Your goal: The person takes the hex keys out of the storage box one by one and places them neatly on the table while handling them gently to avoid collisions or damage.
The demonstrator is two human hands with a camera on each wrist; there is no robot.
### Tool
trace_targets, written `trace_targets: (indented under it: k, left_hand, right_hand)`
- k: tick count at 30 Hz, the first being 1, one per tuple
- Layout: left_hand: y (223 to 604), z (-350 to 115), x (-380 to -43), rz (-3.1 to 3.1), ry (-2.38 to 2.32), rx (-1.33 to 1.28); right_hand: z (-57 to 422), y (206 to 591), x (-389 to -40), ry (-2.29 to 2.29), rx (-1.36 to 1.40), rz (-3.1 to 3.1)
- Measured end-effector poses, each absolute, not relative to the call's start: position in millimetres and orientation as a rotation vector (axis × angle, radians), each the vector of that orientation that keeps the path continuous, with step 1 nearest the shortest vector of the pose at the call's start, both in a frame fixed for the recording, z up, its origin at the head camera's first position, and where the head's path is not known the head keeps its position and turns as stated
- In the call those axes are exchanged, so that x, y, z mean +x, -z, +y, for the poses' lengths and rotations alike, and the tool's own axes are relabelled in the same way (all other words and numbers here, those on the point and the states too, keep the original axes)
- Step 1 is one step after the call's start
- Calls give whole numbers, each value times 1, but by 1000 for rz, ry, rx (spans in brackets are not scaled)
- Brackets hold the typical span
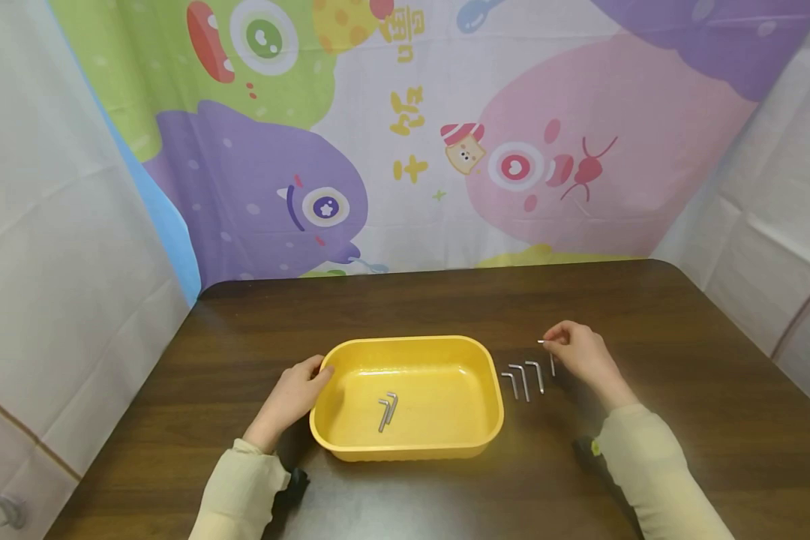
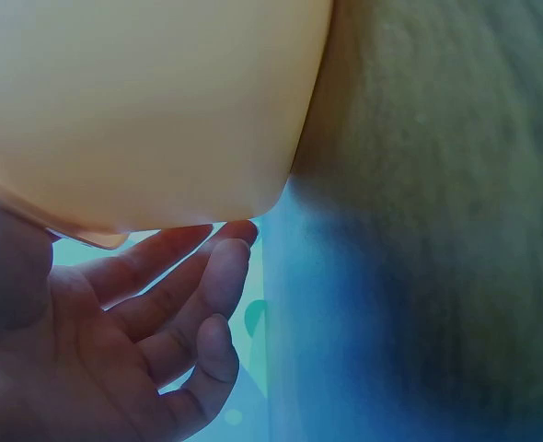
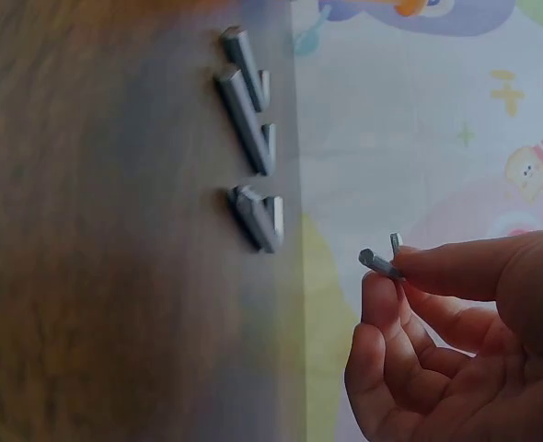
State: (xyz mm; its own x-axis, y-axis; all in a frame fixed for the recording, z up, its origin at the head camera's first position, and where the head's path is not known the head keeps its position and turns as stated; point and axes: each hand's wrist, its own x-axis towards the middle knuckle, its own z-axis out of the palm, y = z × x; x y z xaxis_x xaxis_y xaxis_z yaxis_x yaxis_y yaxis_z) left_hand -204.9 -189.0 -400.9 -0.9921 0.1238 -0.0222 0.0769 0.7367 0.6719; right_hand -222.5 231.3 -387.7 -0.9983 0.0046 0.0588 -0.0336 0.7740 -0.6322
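My right hand (image 1: 579,354) pinches a small L-shaped hex key (image 3: 380,264) between thumb and fingertips, right of a row of hex keys. That row on the table holds three more: a left one (image 1: 511,384), a middle one (image 1: 522,381) and a right one (image 1: 536,376). At the left end of a yellow plastic tray (image 1: 405,453), my left hand (image 1: 295,391) holds the rim, thumb over the edge. In the left wrist view its fingers (image 2: 225,276) lie against the outer wall. Two hex keys (image 1: 388,412) lie side by side inside the tray.
Everything stands on a dark brown wooden table (image 1: 405,307). A cartoon-printed curtain (image 1: 405,225) hangs along its far edge, with pale cloth (image 1: 61,225) on the left side and more on the right.
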Motion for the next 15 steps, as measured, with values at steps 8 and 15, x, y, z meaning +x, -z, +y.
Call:
trace_targets:
  k: [8, 15]
  left_hand:
    - [402, -189, -205, 2868, -1101, 161]
    - [402, -189, -205, 2868, -1109, 162]
  right_hand:
    - [236, 398, -225, -1058, -37, -2956]
    - [239, 401, -226, -1044, -72, -2995]
